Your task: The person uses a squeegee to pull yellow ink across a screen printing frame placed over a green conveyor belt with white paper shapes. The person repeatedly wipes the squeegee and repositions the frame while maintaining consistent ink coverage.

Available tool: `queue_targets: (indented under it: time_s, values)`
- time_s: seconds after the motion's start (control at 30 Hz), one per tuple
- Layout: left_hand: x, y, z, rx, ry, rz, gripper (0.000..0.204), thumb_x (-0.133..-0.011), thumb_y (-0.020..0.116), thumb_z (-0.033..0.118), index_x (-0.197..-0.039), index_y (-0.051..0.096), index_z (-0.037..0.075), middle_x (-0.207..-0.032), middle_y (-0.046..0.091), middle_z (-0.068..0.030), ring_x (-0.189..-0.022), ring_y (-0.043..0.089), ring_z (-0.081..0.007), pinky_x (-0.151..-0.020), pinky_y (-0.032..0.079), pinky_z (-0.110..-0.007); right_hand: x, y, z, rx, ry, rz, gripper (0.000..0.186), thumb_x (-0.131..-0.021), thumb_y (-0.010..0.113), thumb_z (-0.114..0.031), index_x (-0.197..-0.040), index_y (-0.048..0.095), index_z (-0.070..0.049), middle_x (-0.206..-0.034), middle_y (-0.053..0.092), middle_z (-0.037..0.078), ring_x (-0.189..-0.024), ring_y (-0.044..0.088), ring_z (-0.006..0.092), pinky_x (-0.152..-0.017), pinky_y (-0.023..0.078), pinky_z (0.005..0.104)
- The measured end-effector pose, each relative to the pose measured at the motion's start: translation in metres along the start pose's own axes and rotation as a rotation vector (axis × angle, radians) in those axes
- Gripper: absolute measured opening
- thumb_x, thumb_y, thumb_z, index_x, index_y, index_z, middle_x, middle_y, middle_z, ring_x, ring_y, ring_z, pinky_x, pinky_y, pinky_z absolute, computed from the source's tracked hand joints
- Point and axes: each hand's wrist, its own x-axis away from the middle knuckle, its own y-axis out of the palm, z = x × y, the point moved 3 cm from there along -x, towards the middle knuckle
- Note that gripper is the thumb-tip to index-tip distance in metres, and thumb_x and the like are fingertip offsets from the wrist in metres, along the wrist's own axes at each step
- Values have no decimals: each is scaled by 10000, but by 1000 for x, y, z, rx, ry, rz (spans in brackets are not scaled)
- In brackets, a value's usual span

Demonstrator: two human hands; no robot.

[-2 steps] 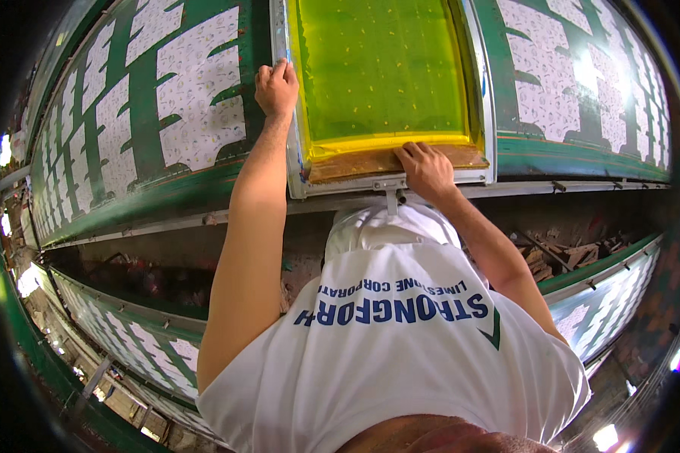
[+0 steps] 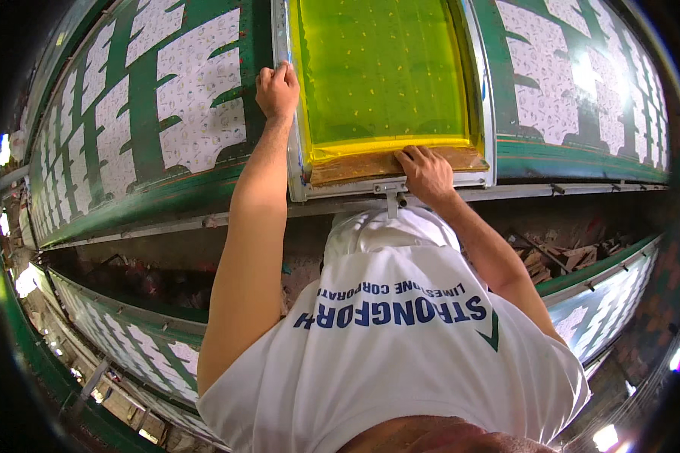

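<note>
A screen printing frame with silvery metal sides and a yellow-green mesh lies in front of me on a green printing table. My left hand is closed on the left side of the frame, its fingertips at the metal edge. Across the near end of the mesh lies a wooden squeegee, with a bright yellow band of ink along its far side. My right hand is closed over the squeegee's right half, fingers bent across its top. A metal bracket sits on the frame's near edge.
White printed fabric pieces lie on the green table left of the frame, more fabric pieces on its right. A rail edges the table. Behind me stands another table, with wood scraps in the gap.
</note>
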Motion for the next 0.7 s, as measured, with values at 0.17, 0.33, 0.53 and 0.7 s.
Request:
queue_targets:
  time_s: [0.17,0.33,0.53,0.7]
  values:
    - [2,-2,-1,98,-13,99,183,-1007,658,263,-1036,771,122,-896,621,-92,-876,642,-329,-756,554,-467,-29,5,10,6,18,198,488,-751,719,-68,-1234,695,-128,-1155,700,63,-1087,684,283,-905,584,412]
    - [-9,-2,0,190,-25,105,190,-1027,609,213,-1037,742,77,-943,638,-132,-925,642,-362,-776,567,-486,-142,1,59,82,110,184,448,-755,743,-83,-1192,703,-173,-1112,708,73,-1064,697,307,-867,591,441]
    - [-14,-7,10,59,-13,67,165,-961,644,134,-1093,696,50,-1004,627,-147,-946,645,-380,-778,577,-497,-290,-24,120,200,118,119,371,-844,760,-200,-1213,722,-198,-1158,719,75,-1103,705,289,-875,609,425]
    - [-15,-9,17,29,-37,52,182,-916,699,104,-1093,692,58,-979,628,-143,-950,654,-375,-766,588,-480,-403,-51,162,212,217,-25,288,-934,697,-270,-1202,735,-171,-1121,752,114,-1056,738,333,-880,626,469]
